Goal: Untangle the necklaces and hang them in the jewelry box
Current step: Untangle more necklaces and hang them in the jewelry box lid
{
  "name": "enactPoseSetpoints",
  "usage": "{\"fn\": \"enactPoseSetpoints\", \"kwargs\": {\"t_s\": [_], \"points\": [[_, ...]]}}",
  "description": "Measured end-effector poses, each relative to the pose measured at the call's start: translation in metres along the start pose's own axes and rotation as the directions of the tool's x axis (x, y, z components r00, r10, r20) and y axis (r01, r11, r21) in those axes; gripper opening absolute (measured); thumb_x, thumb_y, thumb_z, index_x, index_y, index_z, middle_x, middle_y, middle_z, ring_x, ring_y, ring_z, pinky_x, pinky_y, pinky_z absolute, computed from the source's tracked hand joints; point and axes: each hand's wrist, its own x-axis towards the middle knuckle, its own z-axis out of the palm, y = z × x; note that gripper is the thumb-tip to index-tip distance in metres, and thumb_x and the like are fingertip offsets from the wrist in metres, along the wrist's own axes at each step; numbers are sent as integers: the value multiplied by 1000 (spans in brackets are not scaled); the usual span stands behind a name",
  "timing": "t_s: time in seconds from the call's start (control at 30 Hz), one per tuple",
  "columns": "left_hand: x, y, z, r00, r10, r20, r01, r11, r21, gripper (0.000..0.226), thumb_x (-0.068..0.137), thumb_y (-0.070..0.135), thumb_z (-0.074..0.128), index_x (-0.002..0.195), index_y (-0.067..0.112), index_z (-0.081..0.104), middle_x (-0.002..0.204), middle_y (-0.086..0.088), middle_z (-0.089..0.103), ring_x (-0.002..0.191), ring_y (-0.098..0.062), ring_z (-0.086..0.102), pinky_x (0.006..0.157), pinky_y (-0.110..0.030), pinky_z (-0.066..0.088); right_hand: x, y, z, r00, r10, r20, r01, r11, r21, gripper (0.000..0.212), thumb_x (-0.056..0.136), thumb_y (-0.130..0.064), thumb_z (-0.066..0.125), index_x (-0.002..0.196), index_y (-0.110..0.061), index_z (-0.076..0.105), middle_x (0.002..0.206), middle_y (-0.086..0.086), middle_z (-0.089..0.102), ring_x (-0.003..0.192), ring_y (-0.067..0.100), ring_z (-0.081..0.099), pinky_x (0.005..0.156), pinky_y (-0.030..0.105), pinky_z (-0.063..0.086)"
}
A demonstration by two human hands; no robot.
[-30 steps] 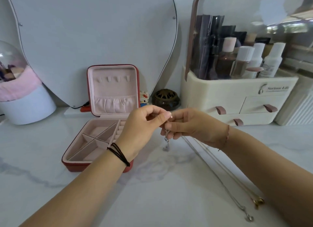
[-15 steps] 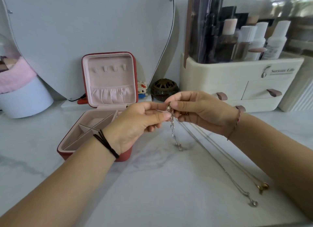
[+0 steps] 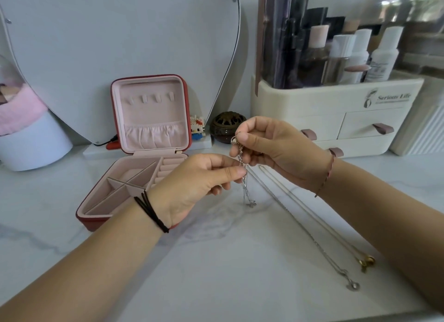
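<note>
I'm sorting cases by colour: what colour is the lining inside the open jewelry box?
Pale pink lining in the jewelry box, clearest in the head view.

One open red jewelry box (image 3: 151, 115) is counted on the desk (image 3: 216, 273), with four hooks (image 3: 144, 98) in its lid. Three necklaces are counted right of the box: one linked chain necklace (image 3: 241, 158) pinched between the left hand (image 3: 192, 184) and the right hand (image 3: 276, 151), and one silver pendant necklace (image 3: 317, 243) and one gold pendant necklace (image 3: 334, 234) laid on the desk. Just right of the lid, one block figure (image 3: 197, 127) and one dark burner (image 3: 227, 127) are counted. Further right stands one cosmetics organizer (image 3: 312, 100) with three drawer pulls (image 3: 382, 128).
</note>
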Motion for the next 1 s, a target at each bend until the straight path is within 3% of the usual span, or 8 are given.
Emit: {"fn": "enactPoseSetpoints", "kwargs": {"t_s": [0.17, 0.43, 0.53, 0.63, 0.73, 0.87, 1.0], "points": [[2, 0, -3, 999, -7, -54, 4, 998, -66, 10, 85, 13, 62, 82, 12, 71, 77, 0, 69, 70, -8, 58, 65, -22, 43, 2, 3, -2, 992, -11, -126, -5, 992, -127, 5, 95, -4, 51, 92, -8, 50, 68, 4, 66, 56, 13, 58, 49, 21, 46], [2, 4, -4, 999, -33, -29, 29, 992, -123, 12, 88, 9, 57, 81, 10, 66, 74, -1, 67, 64, -7, 55, 59, -20, 41, 1, 2, -1, 973, 230, -25, -228, 971, 71, 34, 96, 6, 32, 94, -3, 65, 76, 6, 49, 53, 9, 43, 44, 17, 34], [2, 4, -6, 999, -5, -38, 1, 993, -114, 9, 85, 13, 62, 87, 7, 68, 67, 3, 63, 57, -6, 47, 54, -16, 37, 0, 1, -2, 965, 262, -19, -261, 965, 14, 28, 97, -8, 42, 89, -4, 68, 75, 4, 47, 56, 8, 38, 48, 17, 31], [2, 3, -9, 996, 27, -86, -37, 993, -115, 19, 79, 12, 65, 96, 5, 69, 59, 7, 60, 54, -5, 43, 51, -13, 35, -3, 0, -2, 969, 243, 49, -231, 956, -180, 24, 85, -30, 61, 82, -7, 69, 60, -2, 37, 52, 5, 32, 47, 14, 29], [2, 4, -12, 993, 49, -105, -60, 992, -108, 22, 74, 12, 68, 96, 9, 69, 64, 5, 64, 55, -6, 44, 56, -16, 37, -3, 3, -5, 975, 219, 32, -197, 928, -317, 33, 79, -28, 70, 92, 2, 68, 61, -3, 38, 49, 3, 35, 47, 11, 32], [2, 5, -13, 994, 44, -101, -52, 996, -74, 21, 79, 2, 66, 97, 12, 68, 68, 4, 65, 56, -5, 46, 63, -21, 38, -3, 5, -5, 977, 212, 30, -201, 956, -215, 13, 86, -17, 63, 83, -5, 62, 64, 0, 39, 54, 5, 35, 50, 13, 33], [4, 3, -13, 995, 24, -92, -27, 999, -30, 19, 83, -3, 59, 88, 12, 70, 60, 6, 55, 57, -7, 43, 60, -22, 36, -1, 8, -5, 976, 218, 21, -218, 976, -2, 11, 90, -13, 55, 81, -7, 57, 71, 3, 55, 60, 8, 48, 56, 17, 42]]}}
